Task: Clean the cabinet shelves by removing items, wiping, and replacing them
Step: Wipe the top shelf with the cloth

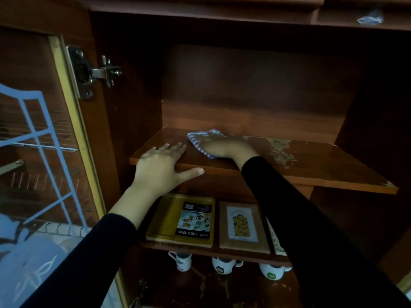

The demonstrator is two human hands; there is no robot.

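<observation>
The upper wooden shelf (311, 158) of the open cabinet holds only a blue-and-white striped cloth (195, 138). My right hand (224, 147) lies flat on that cloth with straight fingers, pressing it onto the shelf near its middle. My left hand (163, 165) rests on the shelf's front left edge, fingers straight on top and the thumb along the front lip. The shelf's surface is worn and flaking to the right of my right hand.
On the shelf below lie a yellow food tray (164, 218), a flat brown box (243, 226) and a white-edged item (274, 238). Three white mugs (223, 264) stand on the bottom shelf. The glass cabinet door (44, 141) stands open on the left, with its hinge (97, 73).
</observation>
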